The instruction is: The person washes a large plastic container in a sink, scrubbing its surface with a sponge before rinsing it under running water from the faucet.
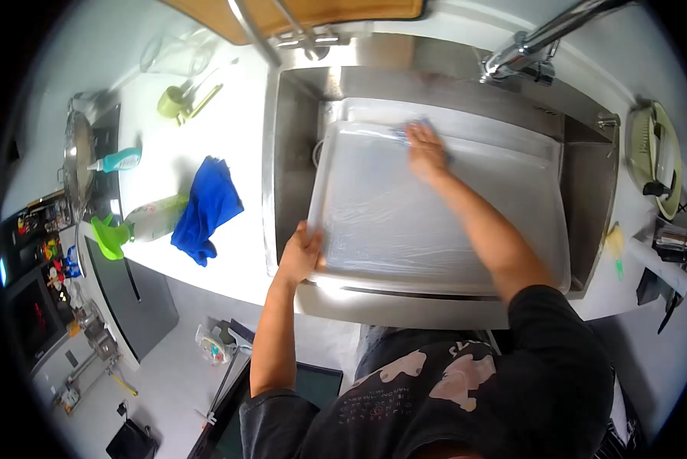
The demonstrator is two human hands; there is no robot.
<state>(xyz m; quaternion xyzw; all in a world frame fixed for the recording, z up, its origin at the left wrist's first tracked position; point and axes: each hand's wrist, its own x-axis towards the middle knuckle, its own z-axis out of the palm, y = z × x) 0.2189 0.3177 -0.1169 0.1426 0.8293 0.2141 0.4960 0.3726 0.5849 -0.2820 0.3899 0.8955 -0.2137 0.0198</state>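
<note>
A large, shallow, translucent plastic tray or lid (404, 222) lies across the steel sink (284, 176), its surface wet-looking and streaked. At its left edge, my left hand (303, 252) grips the rim, fingers on top near the front corner. My right hand (427, 153) presses a small bluish cloth (423, 122) against the far part of the tray. That cloth is mostly hidden under the fingers and slightly blurred. Behind the front rim line, a second raised plastic edge (450, 122) shows; whether it belongs to another piece I cannot tell.
A chrome faucet (519, 57) rises behind the sink. On the left counter are a blue cloth (208, 210), a spray bottle (156, 218) with a green head, a teal bottle (121, 160) and green scoops (181, 105). A brush (615, 243) lies at right.
</note>
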